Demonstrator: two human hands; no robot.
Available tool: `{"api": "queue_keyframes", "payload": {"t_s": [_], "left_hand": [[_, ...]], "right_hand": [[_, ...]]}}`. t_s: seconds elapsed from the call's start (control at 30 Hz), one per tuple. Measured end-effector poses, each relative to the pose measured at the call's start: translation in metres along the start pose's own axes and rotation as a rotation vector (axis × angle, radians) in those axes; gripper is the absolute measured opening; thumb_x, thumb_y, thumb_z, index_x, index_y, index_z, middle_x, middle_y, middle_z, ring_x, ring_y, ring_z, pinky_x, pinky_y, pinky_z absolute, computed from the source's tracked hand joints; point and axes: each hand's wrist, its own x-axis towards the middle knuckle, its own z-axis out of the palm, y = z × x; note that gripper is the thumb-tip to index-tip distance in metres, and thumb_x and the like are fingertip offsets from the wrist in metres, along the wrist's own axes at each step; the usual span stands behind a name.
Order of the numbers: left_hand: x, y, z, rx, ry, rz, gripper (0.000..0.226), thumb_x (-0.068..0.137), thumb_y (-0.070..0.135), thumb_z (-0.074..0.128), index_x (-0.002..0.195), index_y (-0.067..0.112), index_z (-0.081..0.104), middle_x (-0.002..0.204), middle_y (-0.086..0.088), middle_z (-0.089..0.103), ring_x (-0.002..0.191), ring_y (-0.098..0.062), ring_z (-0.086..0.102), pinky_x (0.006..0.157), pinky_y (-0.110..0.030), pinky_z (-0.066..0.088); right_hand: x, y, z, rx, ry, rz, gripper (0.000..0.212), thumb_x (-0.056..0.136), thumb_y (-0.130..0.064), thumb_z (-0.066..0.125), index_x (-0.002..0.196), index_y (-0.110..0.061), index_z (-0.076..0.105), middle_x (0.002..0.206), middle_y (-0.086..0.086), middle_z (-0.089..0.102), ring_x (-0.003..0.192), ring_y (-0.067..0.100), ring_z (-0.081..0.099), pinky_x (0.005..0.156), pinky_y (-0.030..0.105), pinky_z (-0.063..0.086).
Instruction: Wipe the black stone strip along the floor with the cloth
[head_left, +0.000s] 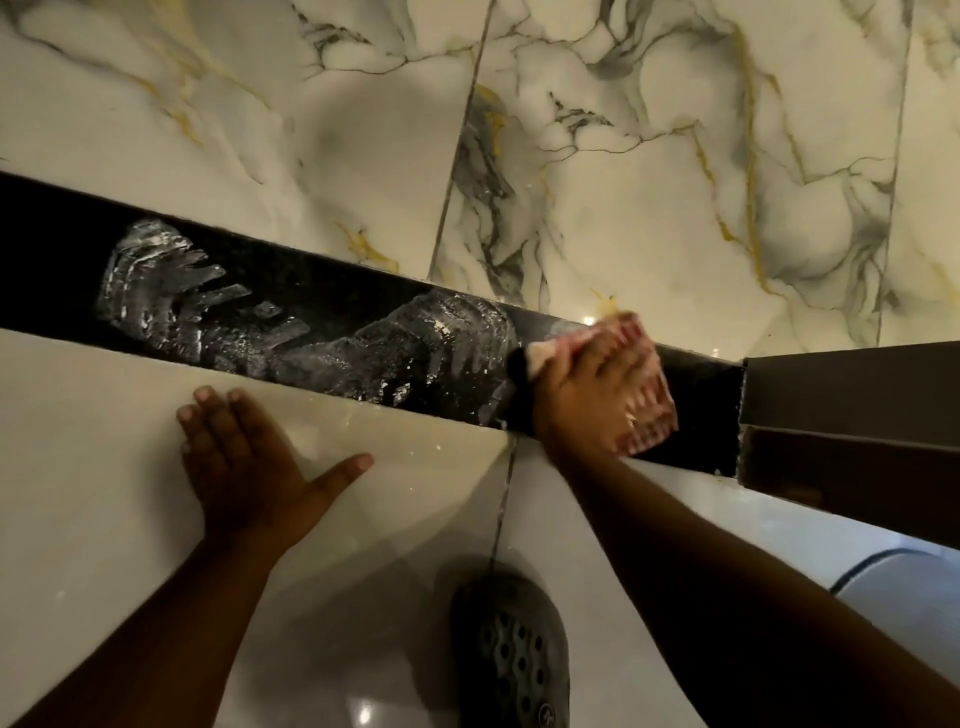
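A black stone strip (322, 296) runs diagonally across the floor from the left edge down to the right. White soapy smears cover its middle. My right hand (587, 389) presses a pink and white cloth (649, 384) flat on the strip near its right end. My left hand (249, 457) lies flat with fingers spread on the pale tile just below the strip, holding nothing.
White marble tiles with grey and gold veins (675, 182) lie beyond the strip. A dark door frame or panel (852, 395) stands at the strip's right end. A dark perforated shoe (514, 654) shows at the bottom centre on the glossy pale tile (93, 467).
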Motion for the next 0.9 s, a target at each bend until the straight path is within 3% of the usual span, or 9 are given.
{"api": "queue_keyframes", "payload": {"t_s": [0.13,0.27,0.33,0.43,0.57,0.63,0.7,0.8,0.9], "left_hand": [[-0.001,0.000,-0.004,-0.010,-0.008,0.000,0.151,0.047,0.102,0.023,0.155,0.003,-0.014,0.164,-0.025,-0.018,0.152,-0.041,-0.016,0.122,-0.058,0.001],[-0.001,0.001,-0.003,0.002,0.008,0.022,0.149,0.050,0.100,0.022,0.155,-0.001,-0.008,0.164,-0.029,-0.011,0.153,-0.045,-0.009,0.121,-0.060,0.005],[-0.001,-0.001,-0.002,0.011,0.024,0.036,0.148,0.052,0.100,0.022,0.155,-0.002,-0.007,0.164,-0.030,-0.009,0.152,-0.045,-0.008,0.121,-0.060,0.006],[-0.002,-0.006,-0.005,0.020,0.032,0.050,0.146,0.054,0.098,0.022,0.156,-0.003,-0.005,0.164,-0.029,-0.007,0.153,-0.044,-0.006,0.122,-0.059,0.008],[-0.003,-0.020,-0.012,-0.010,0.092,-0.043,0.147,0.054,0.097,0.027,0.154,-0.008,0.004,0.162,-0.035,0.002,0.151,-0.050,0.003,0.120,-0.063,0.014],[0.001,-0.028,-0.015,-0.009,0.119,-0.062,0.148,0.052,0.098,0.030,0.153,-0.008,0.005,0.162,-0.035,0.003,0.150,-0.053,0.004,0.119,-0.065,0.013],[0.005,-0.032,-0.015,0.004,0.130,-0.051,0.148,0.050,0.098,0.034,0.153,-0.006,0.006,0.161,-0.035,0.005,0.149,-0.055,0.006,0.117,-0.068,0.014],[0.009,-0.031,-0.014,-0.006,0.134,-0.062,0.150,0.048,0.099,0.035,0.153,-0.004,0.007,0.160,-0.036,0.006,0.147,-0.057,0.007,0.115,-0.070,0.016],[0.013,-0.029,-0.015,-0.028,0.088,-0.096,0.154,0.044,0.101,0.034,0.154,-0.002,0.004,0.161,-0.035,0.003,0.148,-0.056,0.003,0.116,-0.070,0.013]], "right_hand": [[-0.045,-0.019,0.015,-0.219,-0.107,-0.714,0.072,0.101,-0.062,0.009,0.160,-0.023,-0.007,0.166,0.009,-0.018,0.153,0.032,-0.016,0.112,0.058,-0.022],[-0.024,0.025,0.003,-0.359,-0.150,-1.108,0.072,0.099,-0.062,0.017,0.160,-0.022,0.013,0.167,0.010,0.010,0.154,0.033,0.008,0.115,0.073,0.010],[-0.011,0.052,-0.003,-0.313,-0.106,-1.067,0.072,0.099,-0.058,0.023,0.158,-0.018,0.018,0.165,0.011,0.018,0.152,0.035,0.017,0.114,0.073,0.017],[0.002,0.076,-0.011,-0.183,0.056,-0.644,0.072,0.100,-0.047,0.033,0.156,-0.002,0.026,0.162,0.022,0.022,0.151,0.039,0.018,0.121,0.062,0.011],[0.018,0.039,-0.008,-0.047,0.113,-0.015,0.082,0.094,-0.057,0.013,0.160,-0.009,0.008,0.168,0.016,0.005,0.155,0.034,0.004,0.120,0.061,-0.003],[0.020,0.016,-0.006,-0.008,0.096,0.089,0.083,0.093,-0.057,0.013,0.160,-0.008,0.008,0.168,0.019,0.005,0.154,0.037,0.005,0.119,0.063,0.000],[0.014,0.008,-0.003,-0.052,0.067,-0.078,0.080,0.097,-0.057,0.013,0.160,-0.007,0.004,0.167,0.020,0.001,0.154,0.038,0.000,0.122,0.058,-0.001],[-0.011,0.008,0.006,-0.216,-0.028,-0.579,0.077,0.101,-0.058,0.006,0.159,-0.008,-0.004,0.167,0.017,-0.010,0.154,0.035,-0.011,0.123,0.051,-0.007],[-0.030,0.026,0.014,-0.363,-0.101,-0.983,0.074,0.102,-0.060,0.012,0.160,-0.014,0.006,0.168,0.015,0.004,0.154,0.032,-0.010,0.122,0.055,-0.010]]}}
